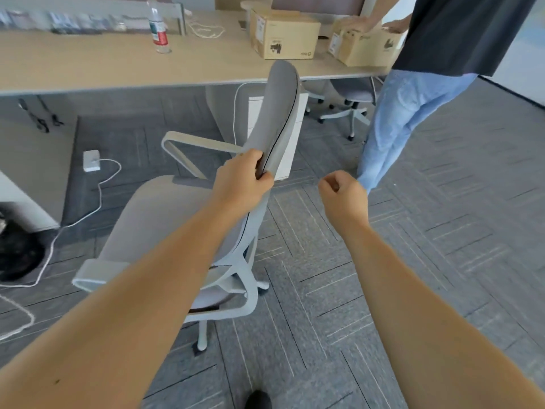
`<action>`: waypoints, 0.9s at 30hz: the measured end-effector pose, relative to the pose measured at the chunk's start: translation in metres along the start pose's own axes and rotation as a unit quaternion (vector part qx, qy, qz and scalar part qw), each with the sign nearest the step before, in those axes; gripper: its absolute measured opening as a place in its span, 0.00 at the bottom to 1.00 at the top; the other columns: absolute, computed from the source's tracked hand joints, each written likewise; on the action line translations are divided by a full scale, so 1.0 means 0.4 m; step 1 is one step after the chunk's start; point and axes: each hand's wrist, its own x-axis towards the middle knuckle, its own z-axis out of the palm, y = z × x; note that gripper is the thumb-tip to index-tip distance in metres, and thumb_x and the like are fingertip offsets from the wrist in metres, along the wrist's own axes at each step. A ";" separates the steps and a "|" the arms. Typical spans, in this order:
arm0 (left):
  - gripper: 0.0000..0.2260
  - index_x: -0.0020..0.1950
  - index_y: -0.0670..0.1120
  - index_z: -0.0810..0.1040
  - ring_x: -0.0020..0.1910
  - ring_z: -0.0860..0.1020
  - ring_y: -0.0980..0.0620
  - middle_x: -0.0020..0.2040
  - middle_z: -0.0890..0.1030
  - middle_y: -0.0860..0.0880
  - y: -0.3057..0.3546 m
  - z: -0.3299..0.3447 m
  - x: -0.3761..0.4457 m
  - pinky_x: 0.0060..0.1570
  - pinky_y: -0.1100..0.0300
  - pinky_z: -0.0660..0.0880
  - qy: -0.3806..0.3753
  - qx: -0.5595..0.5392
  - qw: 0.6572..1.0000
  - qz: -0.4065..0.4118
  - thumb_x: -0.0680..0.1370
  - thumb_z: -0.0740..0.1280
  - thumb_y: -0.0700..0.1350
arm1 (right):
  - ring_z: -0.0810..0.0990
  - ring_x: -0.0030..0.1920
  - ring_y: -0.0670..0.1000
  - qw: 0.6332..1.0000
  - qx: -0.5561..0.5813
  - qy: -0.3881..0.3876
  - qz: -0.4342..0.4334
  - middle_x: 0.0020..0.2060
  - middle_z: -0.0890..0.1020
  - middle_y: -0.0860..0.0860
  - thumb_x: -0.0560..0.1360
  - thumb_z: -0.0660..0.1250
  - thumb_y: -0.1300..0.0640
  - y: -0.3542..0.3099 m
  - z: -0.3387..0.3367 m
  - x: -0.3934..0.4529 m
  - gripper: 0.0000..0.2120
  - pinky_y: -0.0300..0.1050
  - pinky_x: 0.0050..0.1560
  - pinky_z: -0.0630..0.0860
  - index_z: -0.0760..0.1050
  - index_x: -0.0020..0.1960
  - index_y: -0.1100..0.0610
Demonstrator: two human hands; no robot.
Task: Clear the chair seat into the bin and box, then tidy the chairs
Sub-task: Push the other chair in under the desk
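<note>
A grey office chair (153, 219) with white arms stands in front of me, its seat bare and facing left. My left hand (241, 181) grips the edge of its backrest (280, 113). To the right of the chair, my right hand (343, 196) hovers over the carpet as a closed fist with nothing in it. A second grey chair (351, 97) is tucked under the desk at the back right. Two cardboard boxes (283, 35) (365, 44) sit on the desk. A black bin (17, 255) is at the left edge.
Another person in jeans (407, 113) stands at the desk (88, 66) with both hands on the right box. A water bottle (157, 26) stands on the desk. White cables and a power adapter (92, 160) lie on the carpet to the left. A white drawer unit (290, 143) stands behind the chair.
</note>
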 end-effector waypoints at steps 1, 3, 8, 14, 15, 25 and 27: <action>0.06 0.38 0.41 0.66 0.36 0.68 0.44 0.31 0.67 0.47 -0.005 -0.016 -0.022 0.33 0.56 0.58 0.000 -0.003 1.000 0.005 0.74 0.60 0.40 | 0.71 0.37 0.50 1.000 0.001 -0.004 0.000 0.31 0.71 0.46 0.75 0.59 0.59 -0.002 0.004 -0.017 0.10 0.45 0.41 0.68 0.75 0.50 0.63; 0.05 0.45 0.38 0.71 0.37 0.68 0.46 0.32 0.68 0.48 -0.014 -0.047 -0.068 0.33 0.57 0.58 -0.001 -0.010 1.000 0.004 0.75 0.58 0.39 | 0.71 0.37 0.50 1.000 -0.001 -0.013 0.003 0.32 0.72 0.47 0.74 0.58 0.59 -0.001 0.015 -0.055 0.10 0.44 0.41 0.67 0.75 0.51 0.62; 0.15 0.61 0.37 0.69 0.53 0.72 0.38 0.53 0.74 0.38 -0.049 -0.095 -0.156 0.37 0.63 0.58 0.065 -0.009 0.997 -0.038 0.75 0.56 0.35 | 0.72 0.42 0.53 0.999 0.000 -0.028 -0.018 0.43 0.77 0.54 0.74 0.59 0.60 -0.010 0.035 -0.121 0.10 0.43 0.41 0.67 0.75 0.50 0.63; 0.20 0.66 0.40 0.68 0.62 0.69 0.38 0.63 0.72 0.38 -0.035 -0.129 -0.166 0.61 0.48 0.63 0.174 0.046 0.982 -0.064 0.73 0.60 0.36 | 0.74 0.55 0.55 0.995 -0.013 -0.031 -0.090 0.56 0.77 0.58 0.75 0.60 0.60 -0.064 0.031 -0.108 0.12 0.43 0.46 0.66 0.73 0.57 0.63; 0.21 0.67 0.41 0.67 0.64 0.67 0.39 0.65 0.72 0.39 -0.029 -0.128 -0.158 0.64 0.48 0.61 0.172 0.058 0.981 -0.068 0.74 0.61 0.38 | 0.73 0.58 0.55 0.994 -0.013 -0.032 -0.102 0.58 0.75 0.58 0.75 0.60 0.60 -0.073 0.032 -0.100 0.13 0.45 0.48 0.68 0.72 0.58 0.62; 0.17 0.60 0.44 0.72 0.61 0.68 0.42 0.59 0.76 0.43 -0.047 -0.137 -0.103 0.60 0.48 0.57 0.154 0.164 0.959 -0.174 0.77 0.58 0.53 | 0.62 0.69 0.56 0.977 -0.066 -0.052 -0.194 0.70 0.66 0.56 0.74 0.63 0.56 -0.118 0.048 -0.008 0.24 0.51 0.68 0.62 0.63 0.69 0.58; 0.19 0.59 0.44 0.73 0.61 0.68 0.42 0.58 0.77 0.43 -0.068 -0.150 -0.113 0.59 0.49 0.56 0.171 0.164 0.956 -0.174 0.76 0.59 0.56 | 0.58 0.71 0.57 0.973 -0.075 -0.056 -0.211 0.72 0.61 0.55 0.74 0.64 0.54 -0.128 0.059 0.003 0.28 0.52 0.71 0.58 0.60 0.71 0.56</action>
